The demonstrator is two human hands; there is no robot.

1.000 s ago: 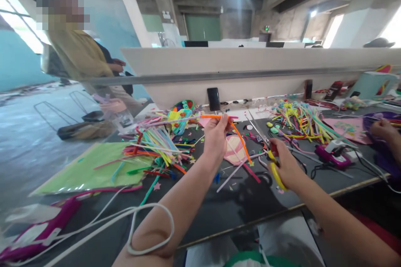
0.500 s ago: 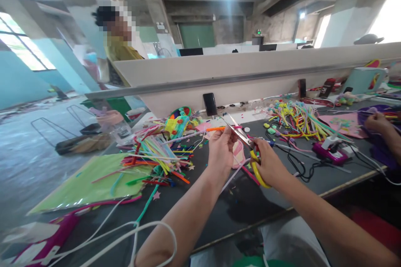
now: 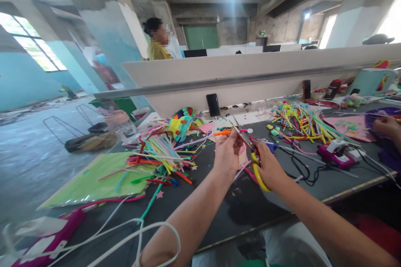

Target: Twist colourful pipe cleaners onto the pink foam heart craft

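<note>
My left hand (image 3: 227,153) is in the middle of the view, its fingertips pinched on a short orange pipe cleaner (image 3: 222,133). My right hand (image 3: 268,164) grips a pair of scissors (image 3: 257,172) by the yellow handles. The parted metal blades point up and left, close beside my left fingertips. Whether they touch the pipe cleaner I cannot tell. A pink and cream flat piece (image 3: 242,156) lies on the dark table under my hands, partly covered by them.
Piles of coloured pipe cleaners (image 3: 166,150) lie on both sides. A phone (image 3: 213,105) leans on the partition (image 3: 194,73). At right are a purple glue gun (image 3: 335,156) with cables and a co-worker's hand (image 3: 387,127). White cables (image 3: 156,227) loop near my left forearm. Someone in yellow (image 3: 158,50) is behind the partition.
The person in yellow has moved right, behind the partition. My view has turned slightly left, so the table's things appear shifted right. Both hands keep their holds, with the scissors still by my left fingertips.
</note>
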